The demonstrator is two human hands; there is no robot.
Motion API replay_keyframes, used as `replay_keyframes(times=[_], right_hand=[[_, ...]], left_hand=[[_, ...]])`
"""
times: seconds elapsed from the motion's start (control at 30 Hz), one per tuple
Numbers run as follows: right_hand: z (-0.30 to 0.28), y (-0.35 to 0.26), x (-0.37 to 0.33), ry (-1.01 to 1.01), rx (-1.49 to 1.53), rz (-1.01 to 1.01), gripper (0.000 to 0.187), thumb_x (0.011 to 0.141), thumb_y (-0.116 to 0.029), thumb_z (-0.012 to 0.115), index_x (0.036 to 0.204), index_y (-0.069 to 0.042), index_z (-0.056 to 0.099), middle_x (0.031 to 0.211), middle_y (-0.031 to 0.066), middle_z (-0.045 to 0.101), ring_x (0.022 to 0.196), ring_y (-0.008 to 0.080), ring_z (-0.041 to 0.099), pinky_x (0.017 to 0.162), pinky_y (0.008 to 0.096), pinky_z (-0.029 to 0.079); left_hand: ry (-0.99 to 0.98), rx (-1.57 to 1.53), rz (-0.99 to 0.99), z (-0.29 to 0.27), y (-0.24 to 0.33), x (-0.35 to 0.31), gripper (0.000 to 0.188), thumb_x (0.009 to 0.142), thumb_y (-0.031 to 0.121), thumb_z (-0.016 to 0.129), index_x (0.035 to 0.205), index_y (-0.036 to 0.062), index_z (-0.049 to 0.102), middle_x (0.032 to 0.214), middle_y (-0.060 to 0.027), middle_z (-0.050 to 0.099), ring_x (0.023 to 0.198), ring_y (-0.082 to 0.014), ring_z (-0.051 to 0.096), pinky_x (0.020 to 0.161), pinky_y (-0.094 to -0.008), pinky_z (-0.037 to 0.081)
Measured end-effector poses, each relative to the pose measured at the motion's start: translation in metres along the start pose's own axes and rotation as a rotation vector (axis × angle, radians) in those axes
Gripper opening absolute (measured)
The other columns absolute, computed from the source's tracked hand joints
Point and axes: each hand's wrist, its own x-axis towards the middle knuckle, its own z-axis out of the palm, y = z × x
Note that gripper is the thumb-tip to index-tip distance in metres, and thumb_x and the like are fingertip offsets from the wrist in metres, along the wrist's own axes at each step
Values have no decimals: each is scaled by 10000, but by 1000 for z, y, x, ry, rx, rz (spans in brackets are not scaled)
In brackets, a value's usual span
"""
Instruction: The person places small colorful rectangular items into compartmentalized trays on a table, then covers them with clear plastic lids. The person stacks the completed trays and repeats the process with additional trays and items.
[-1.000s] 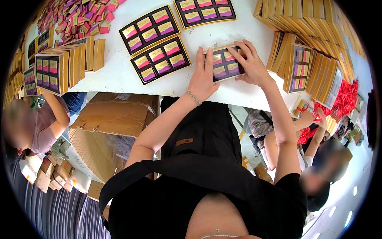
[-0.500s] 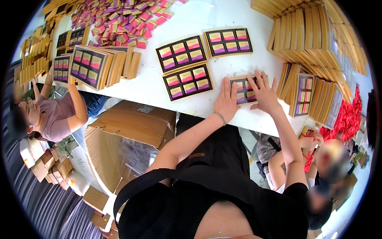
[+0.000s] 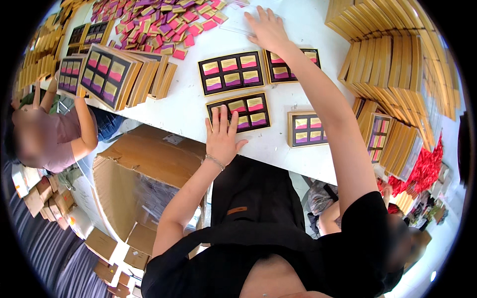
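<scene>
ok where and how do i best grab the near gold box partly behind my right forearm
Probably best by the left end of the gold box, gripping across its two long sides, coming from the left: it lies flat with that end in plain view, while the right forearm hides its right end.

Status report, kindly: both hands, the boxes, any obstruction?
Left hand spread over left end of central near box. Right hand spread at clear plastic. Right forearm partly hides box behind.
</scene>
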Motion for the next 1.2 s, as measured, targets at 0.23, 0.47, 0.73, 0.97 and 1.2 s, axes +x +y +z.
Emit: replay_keyframes(times=[0.23, 0.47, 0.73, 0.97, 1.2], right_hand=[[-146, -17, -80, -59, 835, -138, 401, 894, -61, 639, 1285, -126, 577, 1029, 115, 717, 905, 211, 694, 793, 331, 554], [-203, -79, -172, -240, 579, -197, 938, 659, -280, 865, 1453, -110, 396, 1340, 164, 548, 1247, 327, 528, 1008, 493, 421], [-131, -91, -212, -276, 345, -233, 1148, 476, -384, 924, 1473, -283, 365, 1472, 169, 337, 1338, 345, 353, 1037, 589, 257], [-79, -95, -205, -355, 210, -372, 1161, 502, -387, 926, 1491, -327, 323, 1442, 114, 363, 1340, 299, 352, 1041, 707, 241], [-69, -104, -203, -338, 194, -326, 1088, 547, -474, 886, 1479, -319, 344, 1441, 140, 362, 1313, 321, 376, 1008, 695, 267]], left_hand=[[293, -567, -64, -47, 12, -7, 1241, 625, 417, 874, 1546, 58, 122, 1579, -273, 115, 1472, -416, 124, 1153, -578, 151], [-184, -1983, -375, -106, -1, 9, 452, 906, 79, 676, 1269, -43, 437, 1114, -216, 661, 978, -287, 689, 858, -376, 577], [61, -1593, -136, -59, -27, -15, 844, 766, 380, 827, 1368, 21, 358, 1231, -159, 640, 1169, -284, 606, 1002, -430, 470], [195, -487, 298, -12, -85, 5, 1312, 432, 316, 953, 1488, 71, 214, 1408, -154, 460, 1332, -355, 384, 1088, -478, 312], [215, -499, 222, -4, -79, 10, 1246, 447, 195, 905, 1483, 90, 221, 1384, -99, 490, 1285, -335, 432, 1045, -487, 311]])
